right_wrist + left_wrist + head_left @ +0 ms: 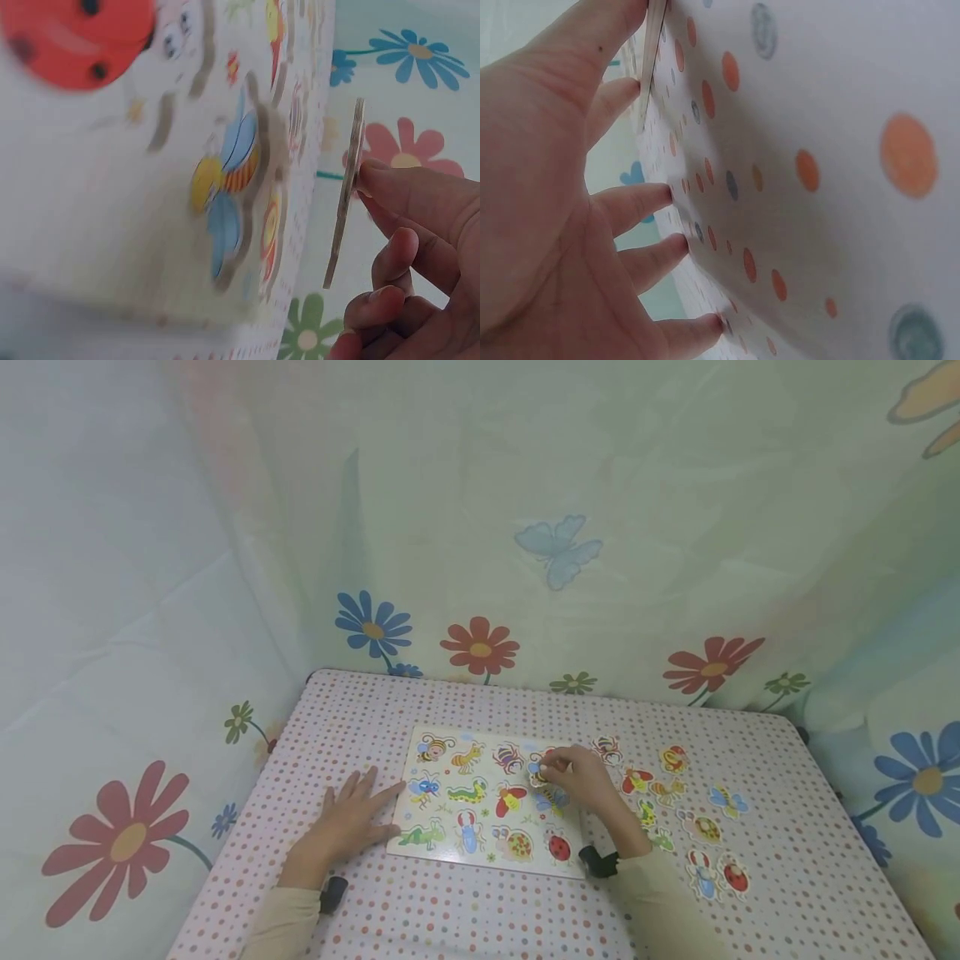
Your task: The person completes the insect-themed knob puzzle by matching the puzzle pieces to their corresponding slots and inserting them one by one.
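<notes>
Puzzle piece [341, 221], a thin, wood-edged slab, is hovering clear of the board's [483, 858] upper right; your right hand [581, 777] is pinching it, your fingers hiding part of its printed face. Your left hand [345, 822] is spreading its fingers at the board's left edge, touching it. Flat, bug-shaped cutouts [736, 877] are lying right of the board.

This was a small, enclosed corner made up like a children's play area. Pale printed drapes [637, 485] hung round the sides in view, bearing a blue butterfly [558, 552] and red, blue and green daisies [480, 648]. A polka-dotted covering [352, 710] lay over the tabletop [780, 785], which carried a bug puzzle board [446, 814] and loose bug pieces [703, 874]. Whether it belonged to a home, nursery or studio could not be told.
</notes>
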